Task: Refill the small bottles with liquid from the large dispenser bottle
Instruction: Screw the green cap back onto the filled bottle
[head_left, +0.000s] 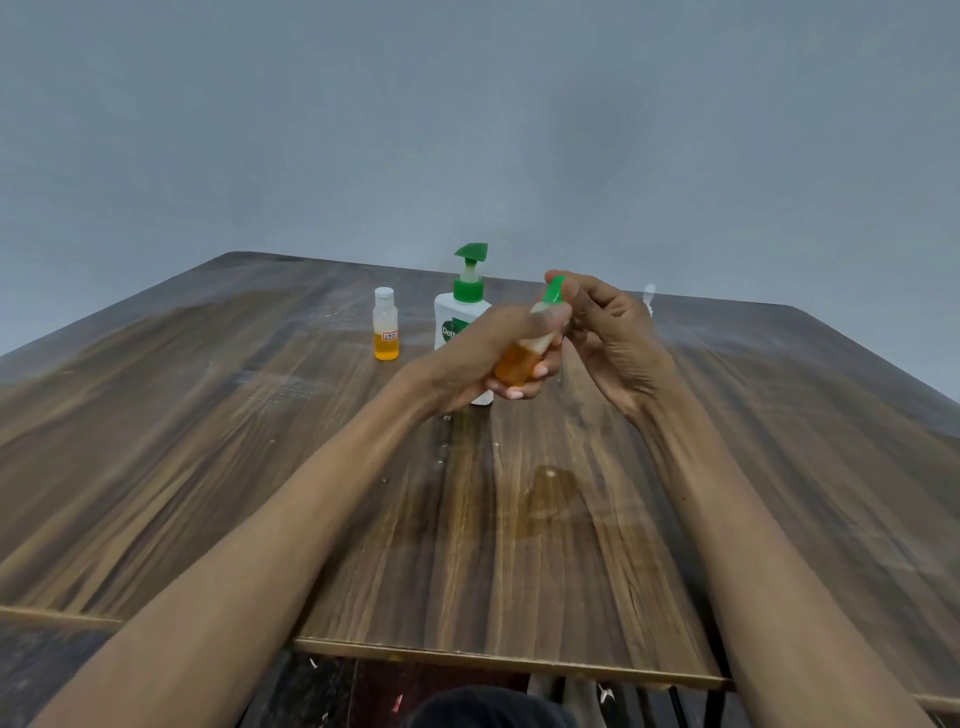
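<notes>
Now: left hand (485, 348) grips a small bottle (519, 361) in front of the pump bottle (460, 317) | right hand (597, 322) pinches its green cap (555, 291) | light, likely slippery plastic; hold mid-body | second bottle (386, 325) stands left on the tabletop (208, 467).

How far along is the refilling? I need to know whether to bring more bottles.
Done, seemingly: the white-capped small bottle stands capped on the table, partly filled with orange liquid. In hand: the left hand grips a green-capped bottle holding orange liquid while the right hand pinches its cap. The dispenser bottle stands behind. Left: unclear, perhaps only closing.
</notes>
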